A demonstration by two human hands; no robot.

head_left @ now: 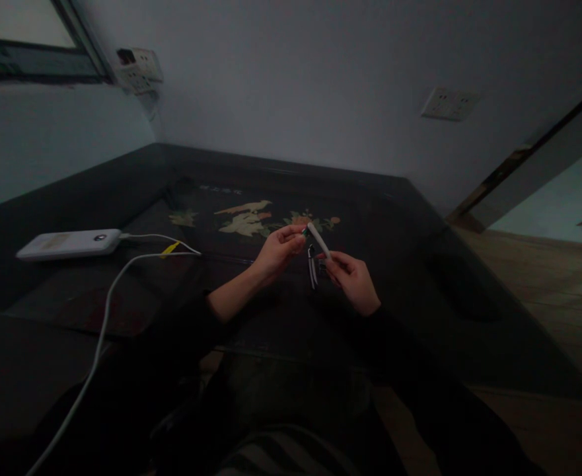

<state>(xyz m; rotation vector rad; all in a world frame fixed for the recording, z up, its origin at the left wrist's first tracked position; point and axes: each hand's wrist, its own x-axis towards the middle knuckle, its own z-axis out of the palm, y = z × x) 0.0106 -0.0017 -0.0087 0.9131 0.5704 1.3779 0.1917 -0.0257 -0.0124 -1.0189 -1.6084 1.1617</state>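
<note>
Over the dark table, my left hand [283,251] is closed in a pinch on a small dark-green piece [304,231]. It meets the upper end of a pale slim strip [319,240]; whether the two are joined I cannot tell. My right hand [354,281] grips the lower end of that strip between thumb and fingers. Between the hands is a small black-and-white looped thing [312,268], narrow and upright in view. Whether it hangs or lies on the table is too dark to make out.
A white power bank [70,244] sits on the dark table [419,264] at left. Its white cable [105,317], with a yellow tag [170,249], runs down past my left sleeve. Wall sockets [450,104] are behind. The table's right edge drops to a wooden floor [558,284].
</note>
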